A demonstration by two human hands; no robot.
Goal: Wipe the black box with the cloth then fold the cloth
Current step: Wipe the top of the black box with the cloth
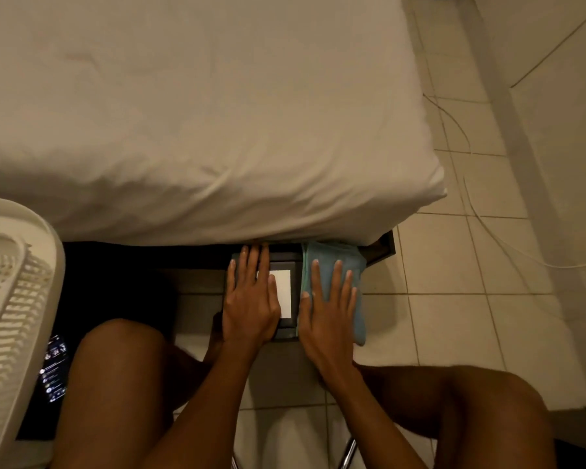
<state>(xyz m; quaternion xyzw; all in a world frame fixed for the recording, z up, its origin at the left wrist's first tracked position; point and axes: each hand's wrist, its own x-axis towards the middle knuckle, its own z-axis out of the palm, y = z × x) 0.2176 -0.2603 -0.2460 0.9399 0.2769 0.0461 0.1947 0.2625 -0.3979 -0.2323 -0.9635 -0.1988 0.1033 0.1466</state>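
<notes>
A black box (pixel 293 265) with a white label on its top stands on the floor at the foot of the bed. My left hand (pixel 251 299) lies flat on the box's left half, fingers spread and extended, covering part of the label. A light blue cloth (pixel 332 258) hangs over the box's right side. My right hand (pixel 329 309) presses flat on the cloth, fingers apart and pointing toward the bed. The box's right face is hidden under the cloth.
A bed with a white sheet (pixel 200 113) overhangs just beyond the box. A white slatted basket (pixel 11 299) stands at the left, with a lit phone screen (pixel 53 370) beside it. My bare knees (pixel 115 367) flank the box. Tiled floor (pixel 454 282) and a thin cable (pixel 481 211) lie to the right.
</notes>
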